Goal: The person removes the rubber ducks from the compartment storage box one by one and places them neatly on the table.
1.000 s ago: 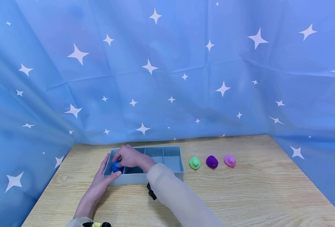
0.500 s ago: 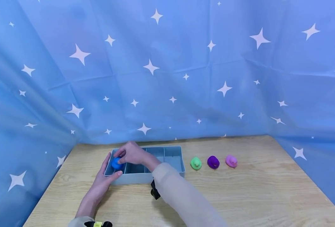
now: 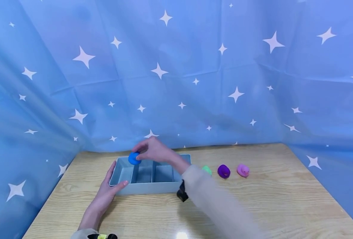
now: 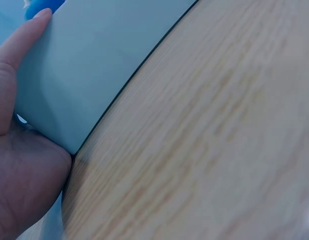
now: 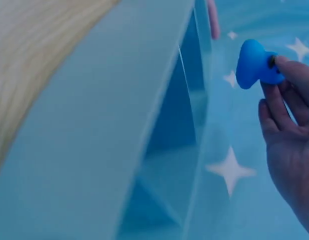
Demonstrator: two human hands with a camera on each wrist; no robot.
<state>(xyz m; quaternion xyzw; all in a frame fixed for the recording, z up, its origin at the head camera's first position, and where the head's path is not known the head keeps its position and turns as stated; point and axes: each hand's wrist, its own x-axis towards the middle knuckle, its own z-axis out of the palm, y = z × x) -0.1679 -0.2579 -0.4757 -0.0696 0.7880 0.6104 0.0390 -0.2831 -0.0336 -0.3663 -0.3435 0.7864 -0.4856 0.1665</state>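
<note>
A blue rubber duck [image 3: 133,158] is pinched between the thumb and fingertips of my right hand [image 3: 157,152], above the back rim of a grey-blue divided box [image 3: 152,188]. In the right wrist view the duck [image 5: 250,65] hangs beyond the box wall, with the thumb over its head end. My left hand [image 3: 105,193] holds the box's left end, fingers along the left side and thumb against the front wall. The left wrist view shows that thumb [image 4: 24,40] reaching up to the rim. No duck is visible in the box's compartments; the right forearm covers part of its right end.
Right of the box, a green duck [image 3: 206,169] is partly hidden by the right sleeve. A purple duck [image 3: 223,171] and a pink duck [image 3: 243,170] sit farther right on the wooden table [image 3: 284,199]. A starry blue curtain [image 3: 194,99] hangs behind.
My right hand has lifted the blue duck out of the leftmost compartment, up and to the right. The left hand and box stay in place. The right sleeve now partly covers the green duck.
</note>
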